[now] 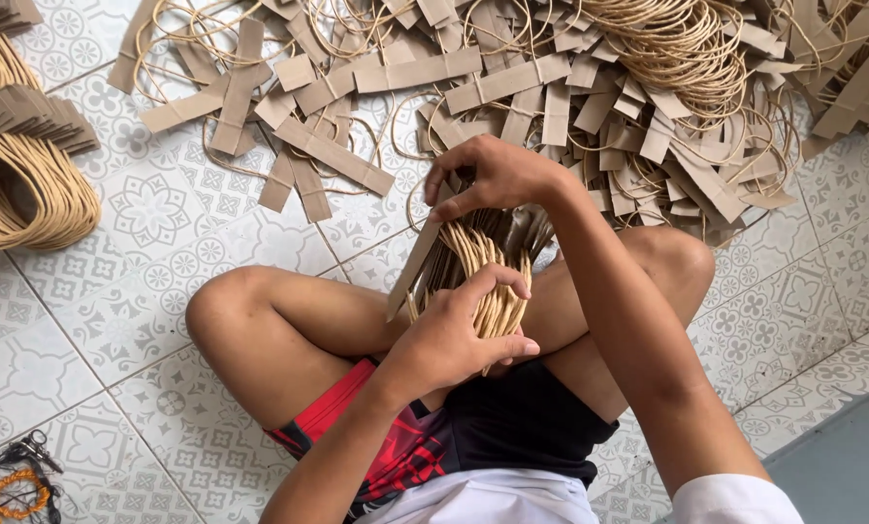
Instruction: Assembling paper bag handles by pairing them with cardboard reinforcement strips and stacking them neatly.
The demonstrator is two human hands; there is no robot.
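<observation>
I sit cross-legged on a patterned tile floor. My left hand [464, 335] is closed around a bundle of tan paper-rope bag handles [488, 262], gripping the looped cords over my lap. My right hand [493, 177] rests on the top of the same bundle, fingers pinching the brown paper strips at its upper end. The strips of the bundle fan out toward the floor between my knees.
A large heap of loose rope handles with brown paper strips [512, 87] covers the floor ahead. A stacked, bundled set of handles [22, 165] lies at the left. A dark small object with orange cord [8, 480] sits at the bottom left.
</observation>
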